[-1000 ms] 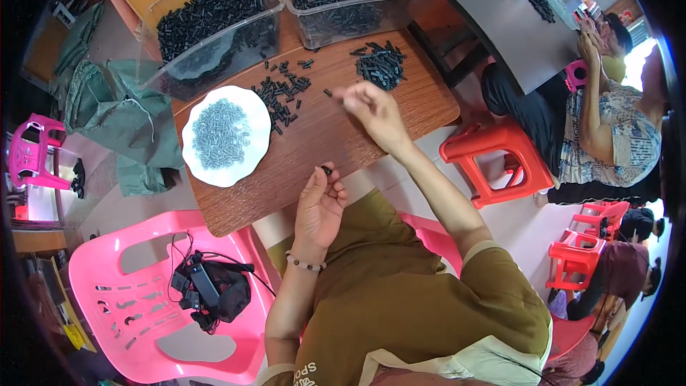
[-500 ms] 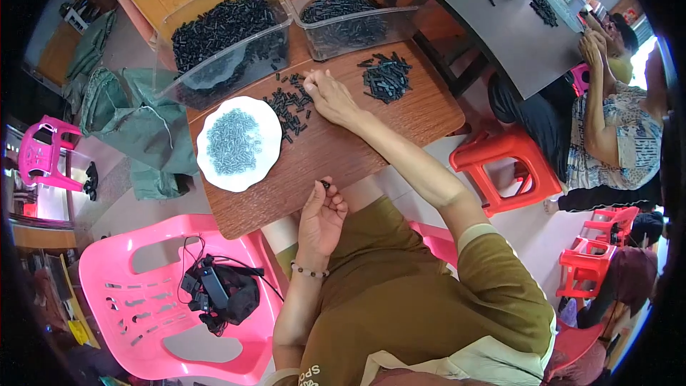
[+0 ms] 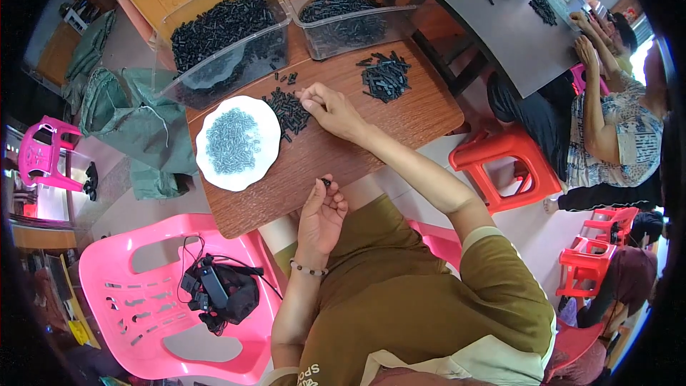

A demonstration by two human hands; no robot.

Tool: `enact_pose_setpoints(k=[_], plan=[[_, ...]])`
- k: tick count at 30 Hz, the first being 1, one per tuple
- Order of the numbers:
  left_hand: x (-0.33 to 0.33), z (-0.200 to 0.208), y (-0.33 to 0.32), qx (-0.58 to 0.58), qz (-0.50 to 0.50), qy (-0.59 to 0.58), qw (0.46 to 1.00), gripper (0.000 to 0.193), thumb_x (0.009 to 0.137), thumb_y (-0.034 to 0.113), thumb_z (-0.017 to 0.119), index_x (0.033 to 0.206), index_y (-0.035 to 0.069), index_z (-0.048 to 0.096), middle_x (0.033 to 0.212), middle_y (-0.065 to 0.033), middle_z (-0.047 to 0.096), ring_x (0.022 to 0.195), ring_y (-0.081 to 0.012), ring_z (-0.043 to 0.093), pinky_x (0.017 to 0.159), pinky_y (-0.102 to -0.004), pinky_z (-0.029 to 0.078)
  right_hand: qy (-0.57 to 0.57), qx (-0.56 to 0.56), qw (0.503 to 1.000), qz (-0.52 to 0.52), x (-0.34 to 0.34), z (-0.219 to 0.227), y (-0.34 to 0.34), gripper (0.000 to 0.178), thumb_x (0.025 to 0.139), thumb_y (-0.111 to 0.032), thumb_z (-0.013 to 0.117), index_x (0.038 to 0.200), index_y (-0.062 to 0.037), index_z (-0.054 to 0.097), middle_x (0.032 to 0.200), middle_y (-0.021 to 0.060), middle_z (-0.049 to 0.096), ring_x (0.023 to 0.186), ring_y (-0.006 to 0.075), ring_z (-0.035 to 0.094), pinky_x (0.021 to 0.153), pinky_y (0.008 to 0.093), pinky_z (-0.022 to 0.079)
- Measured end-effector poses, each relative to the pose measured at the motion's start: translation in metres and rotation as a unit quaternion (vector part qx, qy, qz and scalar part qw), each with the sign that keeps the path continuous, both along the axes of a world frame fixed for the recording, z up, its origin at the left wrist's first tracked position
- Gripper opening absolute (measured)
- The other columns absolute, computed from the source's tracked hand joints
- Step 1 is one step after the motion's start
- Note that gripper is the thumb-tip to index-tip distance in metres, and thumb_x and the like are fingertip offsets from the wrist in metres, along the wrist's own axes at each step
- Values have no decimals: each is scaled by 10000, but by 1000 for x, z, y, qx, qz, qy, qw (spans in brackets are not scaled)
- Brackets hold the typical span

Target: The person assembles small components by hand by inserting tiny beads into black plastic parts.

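My left hand (image 3: 321,218), palm up with its fingers curled, pinches a small black tubular piece (image 3: 326,182) just off the table's near edge. At the right side of a heap of short black tubes (image 3: 289,113), my right hand (image 3: 332,111) rests with fingers bent inward; whatever lies between its fingertips is hidden. A white scalloped plate (image 3: 271,144) left of that heap bears many small clear tubes (image 3: 232,141). Longer black pieces (image 3: 386,77) form a second pile on the right of the brown wooden table (image 3: 336,161).
Two clear plastic bins (image 3: 229,50) (image 3: 357,32) full of black pieces stand along the table's far side. A pink chair (image 3: 136,293) with a black bag and cables is at left. A red stool (image 3: 504,168) and a person (image 3: 618,129) at a dark table (image 3: 493,36) are on the right.
My right hand has shifted slightly left and nearer to me, its fingers more bent. The scattered black tubes now lie in a tighter heap. My left hand stays almost still.
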State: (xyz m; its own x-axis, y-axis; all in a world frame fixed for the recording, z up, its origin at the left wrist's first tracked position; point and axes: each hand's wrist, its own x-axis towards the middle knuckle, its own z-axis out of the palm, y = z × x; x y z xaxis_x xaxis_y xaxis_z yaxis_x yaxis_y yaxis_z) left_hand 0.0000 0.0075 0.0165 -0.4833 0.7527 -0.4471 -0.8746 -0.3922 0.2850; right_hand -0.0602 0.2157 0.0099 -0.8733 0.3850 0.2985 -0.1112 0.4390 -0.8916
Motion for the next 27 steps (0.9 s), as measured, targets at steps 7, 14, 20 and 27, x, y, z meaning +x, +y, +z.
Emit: enact_pose_setpoints(k=[7, 14, 20, 27], plan=[[-7, 4, 7, 17, -2, -38, 999, 231, 901, 256, 630, 1050, 82, 601, 879, -14, 626, 751, -119, 543, 670, -248, 475, 40, -139, 989, 19, 8, 0, 26, 132, 888, -69, 613, 989, 13, 593, 1099, 108, 655, 978, 103, 607, 854, 237, 474], [-14, 5, 15, 55, -5, -65, 996, 209, 907, 248, 621, 1032, 82, 602, 876, -19, 632, 746, -128, 550, 669, -259, 476, 8, -203, 979, -5, 35, 9, 32, 136, 890, -91, 626, 984, 7, 622, 1045, 72, 668, 897, 67, 592, 804, 215, 475], [-14, 3, 16, 58, -3, -69, 996, 210, 902, 246, 626, 1039, 87, 606, 866, -19, 634, 747, -132, 553, 674, -259, 478, 74, -364, 928, -19, 36, 6, 36, 116, 895, -113, 627, 955, -13, 630, 1012, 79, 678, 892, 74, 595, 791, 223, 476], [-10, 17, 15, 65, -5, -56, 996, 228, 897, 261, 630, 1051, 95, 606, 898, -13, 633, 770, -125, 549, 696, -256, 481, 50, -237, 967, 76, 99, 62, -17, 128, 803, 26, 679, 924, 7, 638, 959, 77, 632, 874, 113, 592, 772, 242, 481]])
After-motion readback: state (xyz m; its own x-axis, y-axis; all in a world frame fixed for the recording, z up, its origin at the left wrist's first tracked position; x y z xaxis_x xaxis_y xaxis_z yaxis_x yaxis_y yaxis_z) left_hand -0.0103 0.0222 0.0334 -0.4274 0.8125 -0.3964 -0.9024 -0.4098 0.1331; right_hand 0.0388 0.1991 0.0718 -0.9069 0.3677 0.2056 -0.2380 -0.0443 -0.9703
